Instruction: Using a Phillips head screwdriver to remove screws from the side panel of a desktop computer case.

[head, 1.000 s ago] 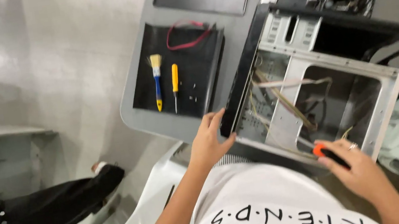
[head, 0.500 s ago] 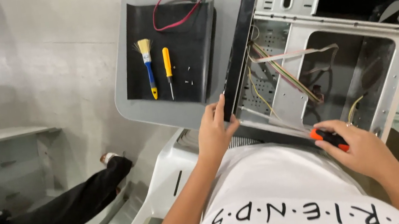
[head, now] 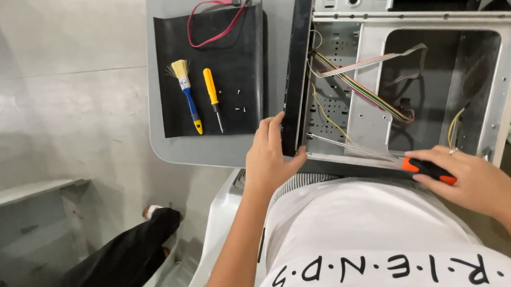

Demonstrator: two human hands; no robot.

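Computer case (head: 405,51) lying open on the grey table (head: 188,149), cables showing inside. Left hand (head: 269,156) gripping its black front edge, fingers curled round. Right hand (head: 473,181) closing fingers around an orange-handled screwdriver (head: 429,170) at the case's near rim. Brush (head: 185,93) and yellow screwdriver (head: 212,95) resting on a black mat (head: 237,71) just beside.
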